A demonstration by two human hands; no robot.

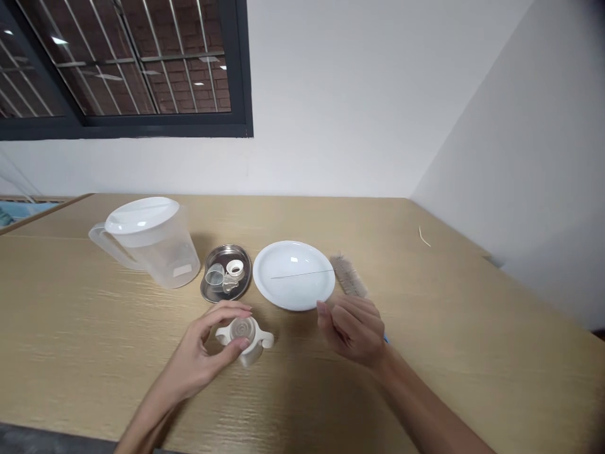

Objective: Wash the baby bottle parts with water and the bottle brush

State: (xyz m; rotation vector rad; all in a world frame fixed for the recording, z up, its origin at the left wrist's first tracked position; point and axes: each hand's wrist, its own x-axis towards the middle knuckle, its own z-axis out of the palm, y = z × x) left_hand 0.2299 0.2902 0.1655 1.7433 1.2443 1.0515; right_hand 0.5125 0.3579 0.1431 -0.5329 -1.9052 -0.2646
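Hands: left (201,353) gripping two-handled piece (252,348); right (357,328) closed, contents unclear, partly hiding brush (348,276).

On the table (472,315), jug (165,255), tray (218,256), plate (293,293) and brush (350,276) lay rightward from the left edge; cup (242,329) was before tray.

Left hand (201,353) grips white plastic two-handled piece (252,354) with round translucent top, thumb and fingers either side. Right hand (357,331) curled in near rim of glossy white shallow bowl (288,296); cannot see inside fist. Thin straight wire (302,274) across bowl. Greyish bristled brush (348,275) just beside bowl. Shiny metal tray (223,253), small clear and white plastic parts (235,269) in it. Translucent white-lidded plastic pitcher (165,252) upright, left of tray.
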